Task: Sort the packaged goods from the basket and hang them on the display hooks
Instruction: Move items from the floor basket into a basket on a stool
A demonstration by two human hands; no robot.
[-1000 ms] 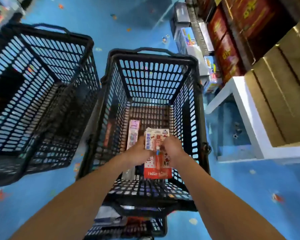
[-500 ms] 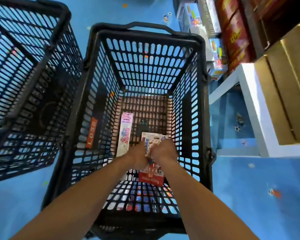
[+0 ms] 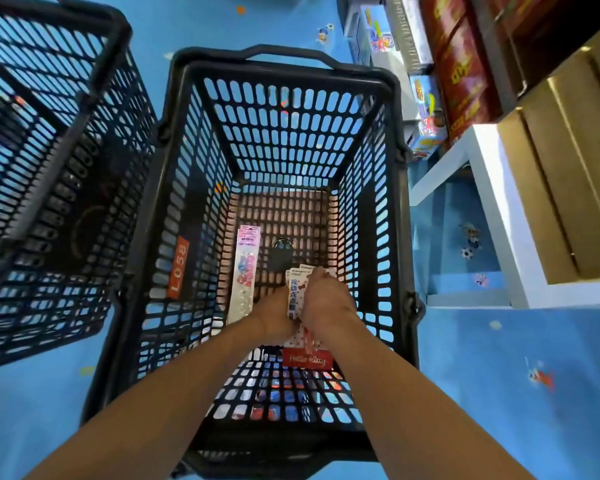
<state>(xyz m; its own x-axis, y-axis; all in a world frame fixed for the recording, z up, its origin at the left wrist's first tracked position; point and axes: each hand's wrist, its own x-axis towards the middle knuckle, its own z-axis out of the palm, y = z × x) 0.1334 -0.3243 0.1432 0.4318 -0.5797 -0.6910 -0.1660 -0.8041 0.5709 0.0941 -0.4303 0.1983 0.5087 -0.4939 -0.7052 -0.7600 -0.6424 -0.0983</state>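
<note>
Inside the basket [image 3: 284,133], low against its near wall: left hand [image 3: 274,315] and right hand [image 3: 328,303], pressed close together, both grasping one Hello Kitty pack [image 3: 307,358]. Fingers curl over its upper half. Only a white printed strip between the hands and the red foot of the card show. A second card edge seems to lie behind its top; count uncertain.

Change noted: a second ago the same pack is held higher in the basket, hands at its two sides and most of its face showing. Now the hands have closed in over it and sunk toward the basket floor. Judgement: the item is being gathered or squared up, not lifted out. The pick is unfinished and nothing is hung yet.

On the basket floor, left of the hands: pink strip pack [image 3: 245,271], lying flat, in the same place as before, untouched.
Mid-floor of the basket, just beyond the hands: small dark item [image 3: 281,256], kind not legible.
On the basket's left inner wall: orange label [image 3: 178,268], marked L058.
Left of the basket, close alongside: second basket [image 3: 49,133], contents not discernible.
Right of the basket, apart: white shelf [image 3: 492,209]; beyond it, toy boxes [image 3: 426,109] and red boxes [image 3: 465,81].
Display hooks: not in view. Judgement: at least two packs remain to sort.
</note>
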